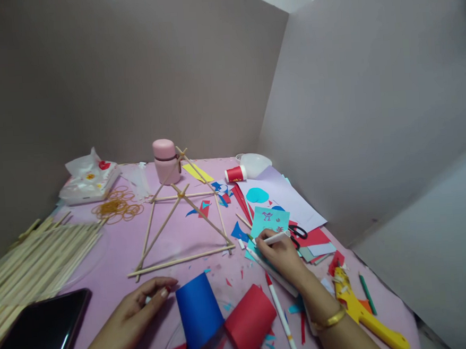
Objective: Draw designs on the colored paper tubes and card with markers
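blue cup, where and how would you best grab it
Probably around the mid-wall of the blue cup, thumb and fingers on opposite sides, coming from the left. The left hand is right beside it, while a red cup crowds its right. The wall narrows toward the far end, so a full wrap should hold best.

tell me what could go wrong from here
The left hand is close beside the blue cup-shaped piece, so a small shift might knock it. The right hand, its grip around a white marker, is near one corner of the stick frame and could bump it.
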Motion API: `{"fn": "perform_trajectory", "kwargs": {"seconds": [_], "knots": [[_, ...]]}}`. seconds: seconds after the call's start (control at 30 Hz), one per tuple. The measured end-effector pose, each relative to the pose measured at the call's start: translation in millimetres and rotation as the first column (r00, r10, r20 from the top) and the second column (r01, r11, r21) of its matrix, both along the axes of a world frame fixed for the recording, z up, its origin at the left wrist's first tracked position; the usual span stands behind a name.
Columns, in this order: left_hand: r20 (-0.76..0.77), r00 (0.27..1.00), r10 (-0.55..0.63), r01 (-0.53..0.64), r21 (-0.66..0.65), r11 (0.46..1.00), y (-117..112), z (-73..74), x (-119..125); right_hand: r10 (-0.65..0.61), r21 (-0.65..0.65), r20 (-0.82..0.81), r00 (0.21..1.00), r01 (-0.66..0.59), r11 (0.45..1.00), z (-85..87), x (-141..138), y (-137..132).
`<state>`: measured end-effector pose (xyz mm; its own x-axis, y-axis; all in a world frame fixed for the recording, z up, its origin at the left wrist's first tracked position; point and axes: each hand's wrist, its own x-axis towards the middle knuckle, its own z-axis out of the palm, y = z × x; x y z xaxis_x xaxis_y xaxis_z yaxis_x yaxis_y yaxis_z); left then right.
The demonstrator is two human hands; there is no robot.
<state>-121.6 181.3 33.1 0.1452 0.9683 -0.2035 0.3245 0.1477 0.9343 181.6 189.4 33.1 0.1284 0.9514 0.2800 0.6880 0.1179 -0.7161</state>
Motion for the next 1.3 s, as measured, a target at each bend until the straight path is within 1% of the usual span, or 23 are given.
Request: {"fn": "perform_trajectory", "kwargs": {"seconds": [0.2,0.37,0.53,0.67,0.77,0.93,1.07,1.2,1.3], "knots": [[-0.016,1.0,-0.001,0.0,-0.076,0.997,-2.0,11.9,1.2,-0.027,-0.005,-0.037,0.999,0.027,1.0,-5.0,1.4,1.3],[-0.025,1.0,0.009,-0.012,-0.087,0.996,-3.0,17.6,4.4,-0.017,-0.008,-0.056,0.998,0.016,1.0,-5.9,1.2,-0.3],[-0.02,1.0,-0.009,0.007,-0.061,0.998,-0.8,13.4,4.7,-0.004,-0.039,-0.146,0.989,-0.002,0.999,-4.2,3.9,-1.8],[-0.015,1.0,0.004,-0.005,-0.053,0.999,-1.4,10.4,3.2,0.013,-0.059,-0.217,0.976,-0.026,0.998,-2.0,9.5,-1.4],[-0.019,1.0,-0.004,0.002,-0.059,0.998,-3.1,12.6,3.1,-0.002,-0.058,-0.234,0.972,-0.011,0.998,1.1,12.2,-2.5],[-0.019,1.0,0.002,-0.003,-0.057,0.998,-3.7,17.1,4.9,0.01,-0.078,-0.27,0.963,-0.033,0.996,4.0,11.8,-3.9],[-0.035,0.999,0.007,-0.01,-0.06,0.998,-2.1,15.7,4.8,-0.043,-0.055,-0.259,0.965,0.03,0.998,-3.3,12.0,-1.6],[-0.05,0.999,-0.009,0.007,-0.038,0.999,-2.3,11.3,2.8,-0.061,-0.078,-0.279,0.958,0.04,0.996,-14.1,11.7,-2.7],[-0.055,0.998,-0.009,0.008,-0.008,1.0,-2.6,8.4,1.9,-0.076,-0.1,-0.282,0.956,0.05,0.994,-17.2,10.9,-4.9]]}}
